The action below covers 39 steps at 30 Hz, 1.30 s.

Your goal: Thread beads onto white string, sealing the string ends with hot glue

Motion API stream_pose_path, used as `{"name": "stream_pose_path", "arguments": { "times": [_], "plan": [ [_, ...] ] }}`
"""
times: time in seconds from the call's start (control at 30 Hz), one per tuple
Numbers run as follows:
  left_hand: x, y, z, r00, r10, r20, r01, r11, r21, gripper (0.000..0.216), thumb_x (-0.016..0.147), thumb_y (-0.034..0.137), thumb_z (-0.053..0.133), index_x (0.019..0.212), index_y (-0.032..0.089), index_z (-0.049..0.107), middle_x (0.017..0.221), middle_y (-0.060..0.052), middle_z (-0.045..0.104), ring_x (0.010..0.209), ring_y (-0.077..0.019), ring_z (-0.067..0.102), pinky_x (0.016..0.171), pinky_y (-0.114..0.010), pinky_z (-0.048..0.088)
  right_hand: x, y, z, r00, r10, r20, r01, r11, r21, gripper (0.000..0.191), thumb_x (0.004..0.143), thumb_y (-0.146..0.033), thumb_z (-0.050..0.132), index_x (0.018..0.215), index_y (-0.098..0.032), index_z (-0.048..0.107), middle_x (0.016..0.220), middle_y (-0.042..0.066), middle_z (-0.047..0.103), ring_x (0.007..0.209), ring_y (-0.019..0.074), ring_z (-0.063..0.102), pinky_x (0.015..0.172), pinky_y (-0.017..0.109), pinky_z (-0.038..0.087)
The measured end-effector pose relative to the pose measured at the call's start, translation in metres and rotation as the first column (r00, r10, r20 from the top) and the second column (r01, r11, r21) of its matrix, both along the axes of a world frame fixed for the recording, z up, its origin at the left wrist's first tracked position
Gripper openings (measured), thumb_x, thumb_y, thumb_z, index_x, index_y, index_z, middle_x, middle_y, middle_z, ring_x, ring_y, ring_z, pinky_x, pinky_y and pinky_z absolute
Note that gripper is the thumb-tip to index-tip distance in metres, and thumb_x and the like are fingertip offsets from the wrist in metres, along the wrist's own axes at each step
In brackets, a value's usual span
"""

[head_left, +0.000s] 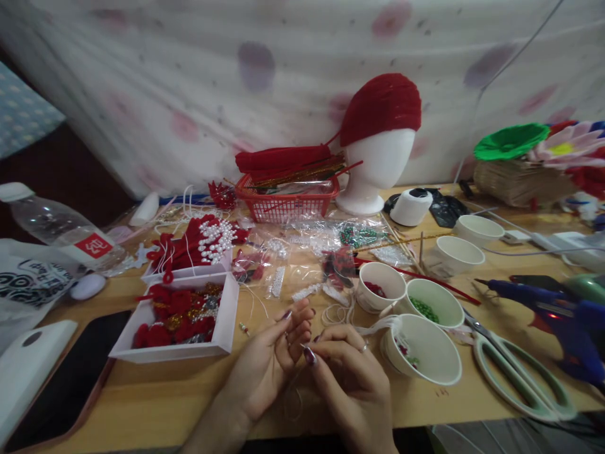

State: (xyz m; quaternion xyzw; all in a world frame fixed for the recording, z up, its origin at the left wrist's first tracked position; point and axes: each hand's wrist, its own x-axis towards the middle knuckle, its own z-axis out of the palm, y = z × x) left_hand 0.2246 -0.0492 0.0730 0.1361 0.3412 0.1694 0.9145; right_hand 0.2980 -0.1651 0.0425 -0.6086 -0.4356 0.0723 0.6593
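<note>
Near the table's front edge, my left hand (267,359) is turned palm up, fingers loosely curled and thumb apart. Close against its fingertips, my right hand (354,381) pinches a thin pale thread between thumb and forefinger. A fine loop of the thread (300,403) hangs below the hands. Whether a needle or bead is in the pinch is too small to tell. To the right stand a white bowl (435,353) with red and green beads and white cord, a bowl of green beads (447,304), and a bowl of red beads (385,277).
White-handled scissors (491,378) and a blue glue gun (543,302) lie at right. A white box (227,321) of red pieces and a black phone (70,384) are at left. Behind stand a red basket (288,207) and a white foam head (378,164) with red cover.
</note>
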Motion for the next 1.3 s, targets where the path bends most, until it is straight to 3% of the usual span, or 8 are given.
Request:
{"name": "stream_pose_path", "arguments": {
  "times": [0.13,0.27,0.43,0.53,0.67,0.83,1.0,1.3],
  "plan": [
    [-0.001,0.000,-0.001,0.999,0.009,-0.042,-0.008,1.000,0.026,0.021,0.096,0.008,0.049,0.107,0.008,0.067,0.082,-0.006,0.075,0.059,-0.0088,0.069,0.058,-0.016,0.054,-0.001,-0.002,0.001,0.999,-0.029,0.028,0.029,0.999,0.017,0.017,0.086,-0.008,0.063,0.089,-0.023,0.072,0.085,0.003,0.063,0.077,0.0151,0.064,0.064,0.024,0.055],
    [0.000,-0.002,-0.003,1.000,0.005,-0.010,-0.005,1.000,0.004,0.020,0.095,0.022,0.057,0.083,0.010,0.069,0.062,-0.001,0.066,0.048,-0.0069,0.060,0.050,-0.016,0.050,0.003,0.000,0.008,0.995,-0.039,0.097,0.034,0.998,0.054,0.020,0.084,-0.005,0.064,0.090,-0.023,0.072,0.083,0.003,0.063,0.076,0.0141,0.064,0.066,0.023,0.055],
    [-0.003,-0.003,-0.009,0.963,-0.139,0.232,0.139,0.990,0.016,0.053,0.091,0.037,0.063,0.047,0.015,0.041,0.043,0.005,0.040,0.036,-0.0035,0.035,0.039,-0.014,0.034,0.010,0.008,0.019,0.979,-0.109,0.174,0.087,0.988,0.131,0.022,0.081,-0.004,0.065,0.089,-0.022,0.073,0.085,0.003,0.063,0.079,0.0144,0.065,0.070,0.024,0.056],
    [-0.007,0.000,-0.011,0.935,-0.219,0.279,0.230,0.973,-0.007,0.056,0.093,0.035,0.059,0.049,0.018,0.030,0.044,0.007,0.031,0.036,-0.0028,0.023,0.037,-0.014,0.024,0.011,0.011,0.018,0.980,-0.119,0.158,0.101,0.988,0.119,0.021,0.082,-0.005,0.064,0.089,-0.022,0.074,0.088,0.004,0.063,0.083,0.0155,0.065,0.071,0.025,0.057],
    [-0.011,0.004,-0.010,0.922,-0.258,0.287,0.290,0.954,-0.072,0.042,0.087,0.026,0.061,0.056,0.018,0.035,0.050,0.007,0.032,0.038,-0.0026,0.020,0.037,-0.013,0.015,0.011,0.011,0.012,0.987,-0.096,0.127,0.090,0.994,0.054,0.019,0.083,-0.006,0.063,0.088,-0.021,0.073,0.087,0.005,0.062,0.082,0.0161,0.065,0.070,0.026,0.057],
    [-0.011,0.002,-0.008,0.950,-0.212,0.228,0.236,0.968,-0.084,0.016,0.078,0.014,0.067,0.071,0.013,0.052,0.058,0.006,0.041,0.040,-0.0020,0.028,0.037,-0.011,0.015,0.009,0.009,0.011,0.985,-0.099,0.139,0.092,0.994,0.058,0.020,0.084,-0.005,0.061,0.090,-0.020,0.073,0.087,0.005,0.062,0.083,0.0155,0.065,0.072,0.025,0.057],
    [-0.008,0.001,-0.011,0.987,-0.102,0.124,0.108,0.993,-0.042,0.023,0.069,0.010,0.079,0.073,0.011,0.057,0.051,0.012,0.032,0.037,0.0009,0.022,0.033,-0.010,0.010,0.009,0.010,0.013,0.982,-0.123,0.145,0.113,0.991,0.074,0.021,0.084,-0.004,0.061,0.090,-0.021,0.072,0.087,0.005,0.063,0.082,0.0156,0.065,0.071,0.025,0.057],
    [-0.005,-0.002,-0.007,0.992,-0.125,-0.010,0.125,0.992,-0.012,0.019,0.073,0.019,0.081,0.081,0.012,0.065,0.047,0.013,0.032,0.033,0.0021,0.022,0.031,-0.008,0.014,0.009,0.012,0.014,0.978,-0.131,0.163,0.118,0.989,0.085,0.020,0.083,-0.005,0.062,0.090,-0.020,0.074,0.086,0.005,0.064,0.082,0.0158,0.066,0.070,0.025,0.058]
  ]
}}
